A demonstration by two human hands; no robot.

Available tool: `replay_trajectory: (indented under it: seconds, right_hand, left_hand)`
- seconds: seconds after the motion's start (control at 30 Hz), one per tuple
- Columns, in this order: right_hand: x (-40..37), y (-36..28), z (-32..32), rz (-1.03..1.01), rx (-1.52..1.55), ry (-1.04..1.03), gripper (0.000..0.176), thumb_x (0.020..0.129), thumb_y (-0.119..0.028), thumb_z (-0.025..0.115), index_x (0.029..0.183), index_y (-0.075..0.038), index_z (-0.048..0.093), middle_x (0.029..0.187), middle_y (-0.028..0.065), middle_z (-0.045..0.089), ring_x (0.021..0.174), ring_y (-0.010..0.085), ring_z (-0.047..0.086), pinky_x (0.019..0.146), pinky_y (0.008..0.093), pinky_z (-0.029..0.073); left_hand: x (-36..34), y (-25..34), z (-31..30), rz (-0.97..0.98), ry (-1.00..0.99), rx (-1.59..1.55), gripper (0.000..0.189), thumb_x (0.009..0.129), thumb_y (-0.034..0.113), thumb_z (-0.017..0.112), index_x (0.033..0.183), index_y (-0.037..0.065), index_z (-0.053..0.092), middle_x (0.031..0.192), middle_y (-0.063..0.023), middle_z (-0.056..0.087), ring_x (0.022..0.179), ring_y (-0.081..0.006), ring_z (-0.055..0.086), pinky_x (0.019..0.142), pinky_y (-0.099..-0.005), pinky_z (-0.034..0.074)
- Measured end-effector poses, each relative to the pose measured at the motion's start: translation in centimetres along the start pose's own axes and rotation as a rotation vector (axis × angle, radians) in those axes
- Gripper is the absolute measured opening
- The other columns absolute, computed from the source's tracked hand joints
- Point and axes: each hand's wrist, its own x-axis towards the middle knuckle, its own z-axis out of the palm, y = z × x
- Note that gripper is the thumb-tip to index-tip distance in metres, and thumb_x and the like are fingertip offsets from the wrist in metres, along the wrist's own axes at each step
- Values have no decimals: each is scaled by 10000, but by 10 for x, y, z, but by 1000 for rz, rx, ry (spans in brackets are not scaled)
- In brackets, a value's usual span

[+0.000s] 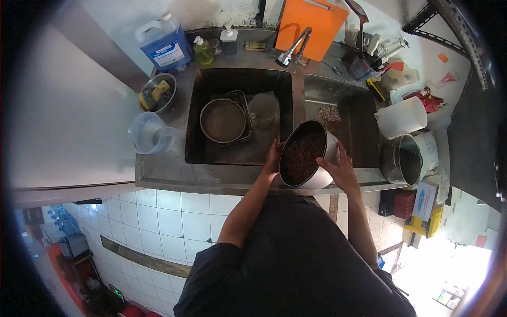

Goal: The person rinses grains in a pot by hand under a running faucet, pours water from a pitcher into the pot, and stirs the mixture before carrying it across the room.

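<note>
A blue plastic jug (168,45) stands at the back left of the steel counter (163,171), with a yellow-green pump bottle (203,51) and a clear pump bottle (228,41) beside it. An orange cutting board (311,24) leans behind the chrome tap (293,50). A round metal pan (223,120) lies in the left sink basin (211,79). Left of that basin sit a small steel bowl holding a sponge (171,84) and a clear plastic measuring jug (152,134). On the right stand a white plastic jug (401,117) and a grey steel stockpot (398,161)

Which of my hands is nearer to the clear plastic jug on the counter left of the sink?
Left. The left hand grips the pot's left side, toward the jug; the right hand holds the pot's opposite side, farther from it.
</note>
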Motion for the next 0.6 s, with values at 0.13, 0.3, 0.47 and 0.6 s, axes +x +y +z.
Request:
replay_trajectory:
  seconds: [0.13,0.3,0.47,0.6]
  right_hand:
    - [-2,-8,-5,69,5,-24,1068,683,-636,699,1448,-59,227,1374,274,379,1277,409,366,1047,455,320]
    - [-1,-3,-4,78,26,-8,1081,667,-650,701,1450,-72,232,1384,271,370,1290,407,356,1055,460,311]
    - [0,-1,-2,82,-2,-6,1074,667,-650,701,1448,-73,240,1404,251,362,1298,405,348,1057,458,308]
    - [1,-2,-4,84,31,-33,1119,649,-672,698,1455,-68,211,1417,250,344,1313,420,313,1068,477,290]
  left_hand:
    - [2,-4,-13,32,-35,-20,616,977,519,267,1178,23,570,1101,-135,633,1020,-273,589,920,-421,446]
    - [12,-10,-27,41,70,-25,576,997,450,256,1103,7,608,1033,-125,651,967,-258,599,910,-397,444]
    - [14,-6,-26,-75,184,44,568,1000,430,241,1105,2,599,1035,-136,648,962,-257,599,901,-395,450]
    - [3,-2,-13,-72,159,81,565,1000,427,236,1115,1,588,1041,-150,642,964,-259,605,887,-389,468]
